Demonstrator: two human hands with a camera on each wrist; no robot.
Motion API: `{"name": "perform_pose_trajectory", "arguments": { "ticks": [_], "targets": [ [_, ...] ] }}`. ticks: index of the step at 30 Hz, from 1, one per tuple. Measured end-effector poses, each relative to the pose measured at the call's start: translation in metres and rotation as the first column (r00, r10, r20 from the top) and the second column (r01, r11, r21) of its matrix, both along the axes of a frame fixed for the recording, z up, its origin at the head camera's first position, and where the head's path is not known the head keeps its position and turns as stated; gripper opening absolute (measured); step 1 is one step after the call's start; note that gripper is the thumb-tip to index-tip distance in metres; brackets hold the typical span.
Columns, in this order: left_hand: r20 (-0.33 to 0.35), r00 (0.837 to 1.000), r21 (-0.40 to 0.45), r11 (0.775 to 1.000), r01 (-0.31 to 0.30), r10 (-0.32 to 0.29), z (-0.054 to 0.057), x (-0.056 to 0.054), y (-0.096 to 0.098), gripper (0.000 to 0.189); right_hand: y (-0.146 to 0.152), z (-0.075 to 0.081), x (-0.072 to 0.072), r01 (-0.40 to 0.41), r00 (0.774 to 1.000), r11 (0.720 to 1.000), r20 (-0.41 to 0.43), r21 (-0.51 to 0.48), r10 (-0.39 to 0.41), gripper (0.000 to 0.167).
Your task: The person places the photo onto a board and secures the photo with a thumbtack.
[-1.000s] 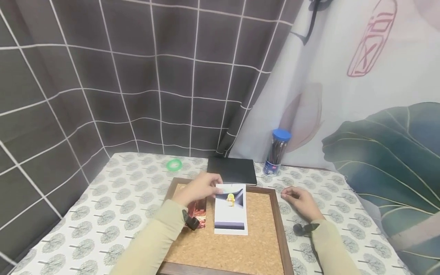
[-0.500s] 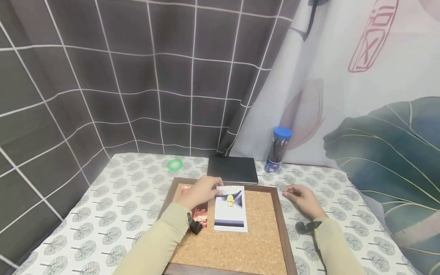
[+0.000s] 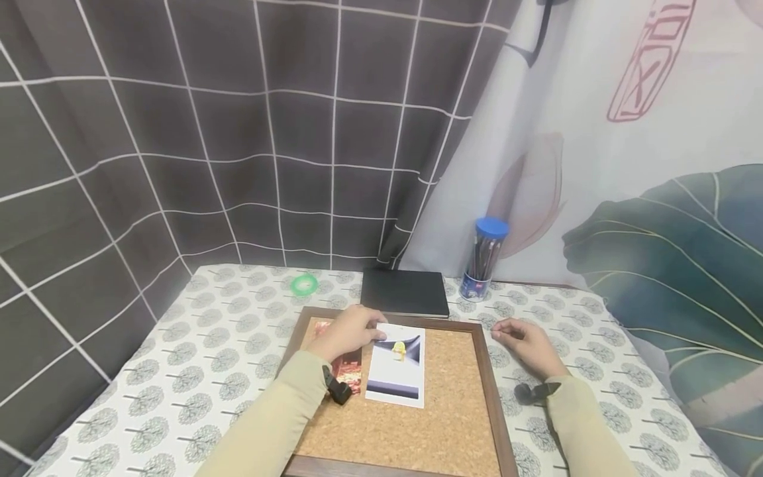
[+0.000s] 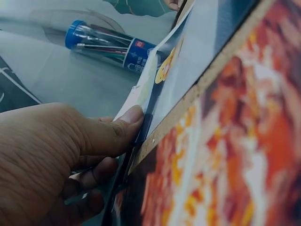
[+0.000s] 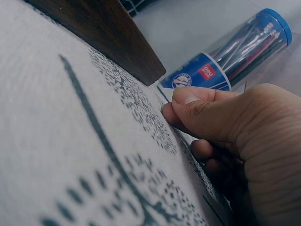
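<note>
My left hand [image 3: 350,332] pinches the top left corner of a white-bordered photo print [image 3: 396,377], which shows a small yellow figure. In the left wrist view the thumb [image 4: 128,117] lies on the print's edge, the other fingers curled beneath. The print lies over the cork board [image 3: 429,430], slightly slanted. A second print [image 3: 348,372], red and orange, is on the board at left, partly hidden by my left hand and wrist. My right hand [image 3: 527,344] rests on the tablecloth beside the board's right edge, fingers loosely curled, thumb tip against the index finger, with nothing visible between.
The board has a raised dark wooden frame [image 3: 493,397]. Behind it lies a black notebook [image 3: 405,291]. A blue-lidded tub of pencils [image 3: 484,260] stands at the back right, and a green tape roll [image 3: 305,285] at the back left. Curtains hang behind the table.
The print's lower end has swung a little to the left, so it now lies slanted. My left hand keeps its pinch on the corner. The right hand stays put.
</note>
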State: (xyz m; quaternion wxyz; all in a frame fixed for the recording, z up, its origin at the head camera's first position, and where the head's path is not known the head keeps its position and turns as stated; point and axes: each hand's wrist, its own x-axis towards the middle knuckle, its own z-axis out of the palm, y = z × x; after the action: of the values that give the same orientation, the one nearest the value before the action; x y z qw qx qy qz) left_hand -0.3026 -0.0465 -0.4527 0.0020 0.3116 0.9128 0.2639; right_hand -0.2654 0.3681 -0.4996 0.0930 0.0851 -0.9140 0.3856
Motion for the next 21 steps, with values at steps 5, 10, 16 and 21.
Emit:
{"name": "perform_pose_trajectory", "arguments": {
  "ticks": [5, 10, 16, 21],
  "targets": [
    [-0.004, 0.999, -0.023, 0.999, -0.039, 0.039, 0.0, -0.0005, -0.0005, 0.028, -0.0008, 0.0012, 0.0003, 0.001, 1.0, 1.0, -0.008, 0.005, -0.001, 0.021],
    [-0.021, 0.998, -0.05, 0.997, -0.061, 0.06, -0.0011, -0.0019, -0.0013, 0.03, -0.0021, 0.0007, 0.0003, 0.011, 1.0, 1.0, -0.002, 0.003, -0.011, 0.021],
    [-0.032, 0.996, -0.08, 0.993, -0.083, 0.081, -0.0021, -0.0019, -0.002, 0.032, -0.0015, -0.0007, -0.0006, 0.01, 1.0, 1.0, -0.006, 0.005, -0.01, 0.022],
    [-0.041, 0.994, -0.094, 0.99, -0.106, 0.102, -0.0031, -0.0024, -0.0012, 0.032, -0.0001, -0.0005, -0.0008, 0.009, 1.0, 1.0, -0.008, 0.022, -0.009, 0.022]
  ]
}}
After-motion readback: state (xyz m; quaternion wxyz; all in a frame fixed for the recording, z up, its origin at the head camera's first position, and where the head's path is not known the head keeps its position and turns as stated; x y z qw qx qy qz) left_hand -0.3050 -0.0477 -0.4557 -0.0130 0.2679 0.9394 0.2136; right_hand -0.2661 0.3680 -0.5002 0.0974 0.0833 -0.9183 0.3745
